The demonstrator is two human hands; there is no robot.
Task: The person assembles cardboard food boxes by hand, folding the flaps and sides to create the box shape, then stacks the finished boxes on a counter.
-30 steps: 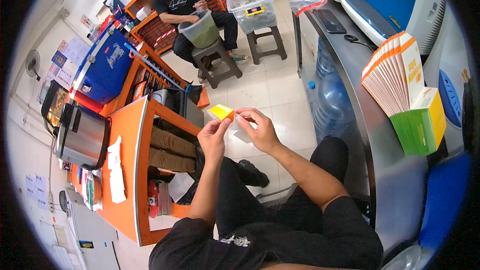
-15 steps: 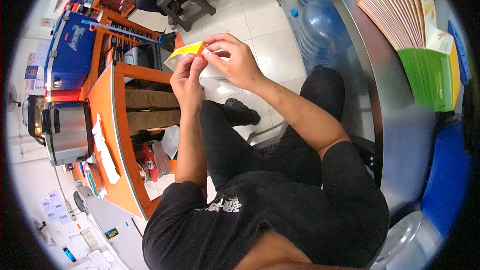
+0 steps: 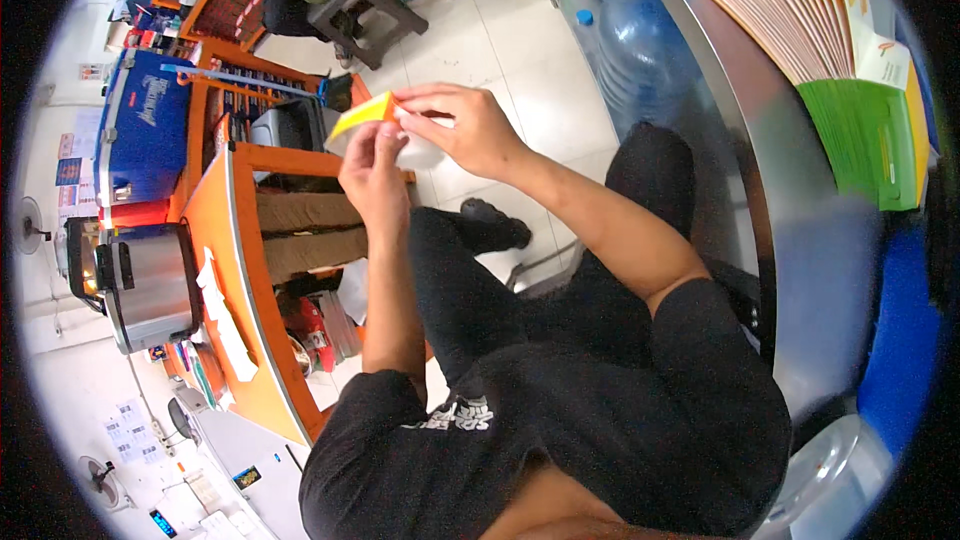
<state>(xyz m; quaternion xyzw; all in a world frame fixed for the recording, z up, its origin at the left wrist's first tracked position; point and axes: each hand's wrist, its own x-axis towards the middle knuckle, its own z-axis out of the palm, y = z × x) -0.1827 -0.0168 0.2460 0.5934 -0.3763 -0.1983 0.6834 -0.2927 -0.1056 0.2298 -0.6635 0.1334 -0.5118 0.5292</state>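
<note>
In front of me, above the floor, I hold a paper carton (image 3: 362, 117) with a yellow side, an orange corner and a whitish part. My left hand (image 3: 375, 165) grips its near side, thumb pressed against the fingers. At its orange corner my right hand (image 3: 468, 128) pinches the card between thumb and fingers. The fingers cover much of the carton, so its full shape is hidden. On the metal counter at the right leans a fanned stack of paper cartons (image 3: 790, 20), orange and white at one end and green at the other.
Along my right runs the metal counter (image 3: 815, 270), with large blue water bottles (image 3: 645, 50) beyond its edge. An orange table (image 3: 245, 295) at left bears a steel cooker (image 3: 155, 285); a blue cool box (image 3: 150, 130) is behind. A person sits near a grey stool (image 3: 365, 15).
Both hands stay on the carton. My right fingers have flattened and straightened along its orange corner. The surroundings have shifted slightly in the view.
</note>
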